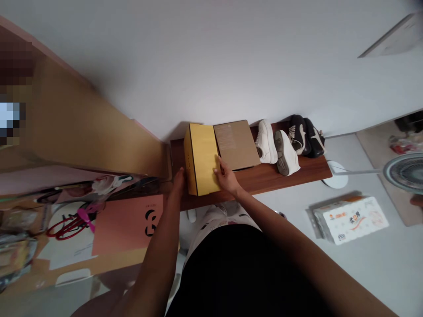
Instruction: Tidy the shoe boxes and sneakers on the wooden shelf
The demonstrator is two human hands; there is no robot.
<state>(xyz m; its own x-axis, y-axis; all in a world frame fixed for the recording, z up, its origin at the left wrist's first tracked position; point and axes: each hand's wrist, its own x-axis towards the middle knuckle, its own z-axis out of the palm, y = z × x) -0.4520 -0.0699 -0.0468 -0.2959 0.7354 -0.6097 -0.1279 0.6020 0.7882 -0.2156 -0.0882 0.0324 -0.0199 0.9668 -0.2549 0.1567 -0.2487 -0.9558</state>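
Yellow box rests on wooden shelf (touching a brown box), left hand flat against it, right hand gripping its edge, unreleased.

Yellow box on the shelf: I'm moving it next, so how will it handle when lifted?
The yellow box looks like crisp-edged cardboard, so probably stiff. Flat sides: likely slides, won't roll. Left hand and right hand flank it, hinting bulk.

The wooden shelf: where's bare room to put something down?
The shelf has a bare strip along its front edge, before the brown box, white shoes and black shoes, out to its right end. The back is crowded; the yellow box, left hand and right hand fill the left end.
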